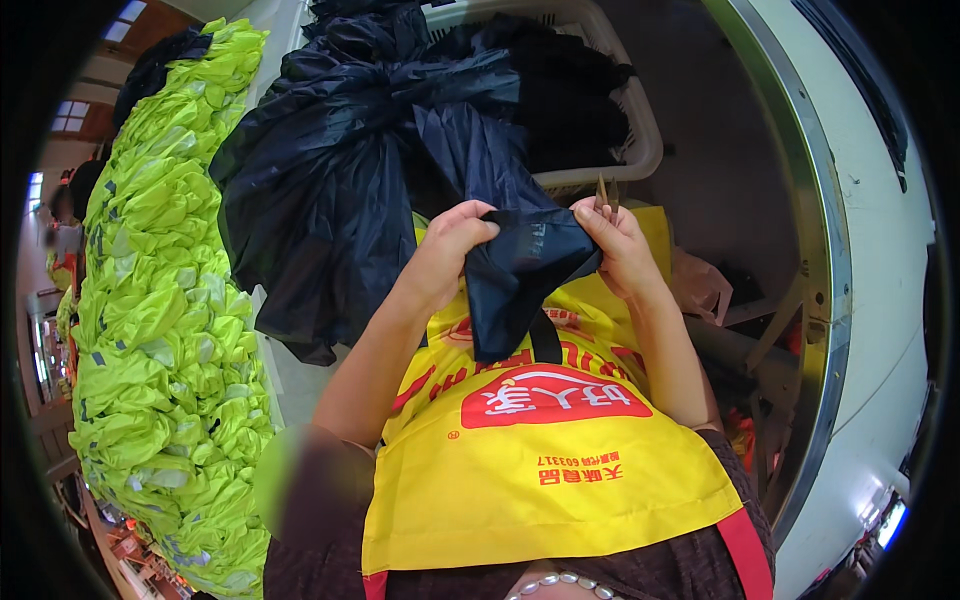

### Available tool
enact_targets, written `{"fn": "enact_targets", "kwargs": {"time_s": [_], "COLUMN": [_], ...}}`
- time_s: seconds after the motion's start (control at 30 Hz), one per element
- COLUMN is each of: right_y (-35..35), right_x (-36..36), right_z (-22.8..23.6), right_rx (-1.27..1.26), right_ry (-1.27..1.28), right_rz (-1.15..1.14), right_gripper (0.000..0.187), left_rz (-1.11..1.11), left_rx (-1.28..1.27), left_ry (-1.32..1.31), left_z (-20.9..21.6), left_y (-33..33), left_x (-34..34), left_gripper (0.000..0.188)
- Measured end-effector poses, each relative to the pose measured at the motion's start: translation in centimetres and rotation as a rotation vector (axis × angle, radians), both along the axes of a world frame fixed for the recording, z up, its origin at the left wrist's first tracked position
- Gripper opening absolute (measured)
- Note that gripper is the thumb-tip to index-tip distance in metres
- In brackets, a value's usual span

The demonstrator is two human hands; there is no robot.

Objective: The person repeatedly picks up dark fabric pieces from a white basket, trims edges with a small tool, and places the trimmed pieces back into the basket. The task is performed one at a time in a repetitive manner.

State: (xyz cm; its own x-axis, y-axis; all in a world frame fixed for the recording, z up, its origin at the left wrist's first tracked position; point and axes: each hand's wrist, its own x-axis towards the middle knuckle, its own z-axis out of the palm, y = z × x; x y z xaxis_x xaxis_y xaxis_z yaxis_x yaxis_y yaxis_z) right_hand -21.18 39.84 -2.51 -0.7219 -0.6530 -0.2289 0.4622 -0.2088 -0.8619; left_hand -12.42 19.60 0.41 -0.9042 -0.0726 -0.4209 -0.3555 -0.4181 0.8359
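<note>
A thin, shiny navy garment (pixel 530 262) is stretched between my two hands in front of my yellow apron. My left hand (pixel 450 245) pinches its left edge, thumb on top. My right hand (pixel 618 243) grips the right edge and also holds thread snips (pixel 605 195), their pointed tips sticking up past the fingers. One corner of the cloth hangs down over the apron. Beyond my hands the held cloth runs up into a large heap of the same navy fabric (pixel 320 170). The fingers under the cloth are partly hidden.
Left of the navy heap, bright yellow-green garments (pixel 170 370) are piled in a long row. At the back stands a white plastic basket (pixel 645 140) with dark cloth in it. A metal-edged pale table (pixel 880 330) curves along the right.
</note>
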Motion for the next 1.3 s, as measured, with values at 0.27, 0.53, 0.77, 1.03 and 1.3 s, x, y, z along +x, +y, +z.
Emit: {"fn": "enact_targets", "kwargs": {"time_s": [0.27,0.53,0.77,1.03,1.3], "right_y": [-0.5,-0.3,-0.7,-1.3,1.6], "right_x": [0.1,1.5,1.4,4.2,3.2], "right_z": [1.2,4.8,4.2,5.2,6.3], "right_rx": [0.164,0.526,0.635,0.442,0.381], "right_ry": [0.235,1.292,1.535,1.260,0.637], "right_rz": [-0.045,-0.201,-0.172,-0.007,-0.007], "right_gripper": [0.016,0.023,0.021,0.021,0.015], "left_rz": [-0.041,-0.015,0.009,0.075,0.097], "left_rx": [-0.171,-0.058,-0.111,0.070,-0.026], "left_ry": [-0.121,-0.074,-0.048,-0.054,-0.183], "left_z": [2.1,1.7,1.8,1.5,0.8], "left_y": [1.8,1.9,3.2,3.9,3.1], "left_x": [-0.6,-0.5,-0.9,-1.3,-1.4], "left_gripper": [0.030,0.020,0.020,0.018,0.025]}}
